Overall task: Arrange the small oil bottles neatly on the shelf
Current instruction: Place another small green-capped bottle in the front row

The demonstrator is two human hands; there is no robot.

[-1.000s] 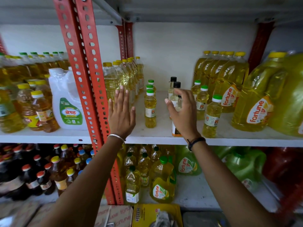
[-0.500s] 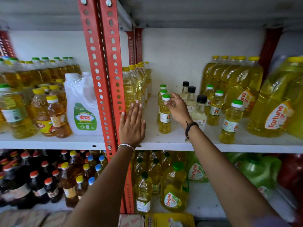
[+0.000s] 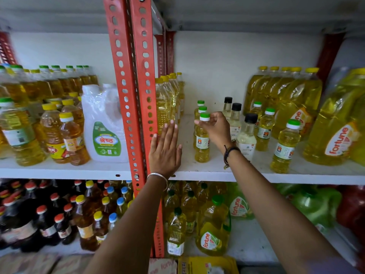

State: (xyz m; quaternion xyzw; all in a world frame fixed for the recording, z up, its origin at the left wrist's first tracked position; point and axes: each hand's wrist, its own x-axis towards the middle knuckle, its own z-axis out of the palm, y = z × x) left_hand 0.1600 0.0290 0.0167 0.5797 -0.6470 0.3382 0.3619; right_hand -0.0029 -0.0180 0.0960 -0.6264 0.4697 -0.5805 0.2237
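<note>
Small yellow oil bottles with green caps stand on the white shelf point(image 3: 217, 171). Three of them form a row going back; my right hand point(image 3: 216, 128) grips the cap of the front small bottle point(image 3: 202, 143). Three clear bottles with black caps point(image 3: 245, 135) stand just right of that hand, partly hidden by it. Further right stand more small green-capped bottles point(image 3: 284, 146). My left hand point(image 3: 165, 149) lies flat with fingers spread at the shelf's front edge, against the red upright point(image 3: 136, 95), holding nothing.
Tall yellow-capped bottles point(image 3: 166, 103) stand behind my left hand. Large Fortune jugs point(image 3: 333, 123) fill the right end. Left of the upright are amber bottles point(image 3: 71, 135) and a white jug point(image 3: 102, 127). The lower shelf holds dark and yellow bottles.
My right hand let go of a black-capped bottle, moved left and took the cap of the front green-capped bottle. My left hand shifted slightly toward the upright. The view panned left.
</note>
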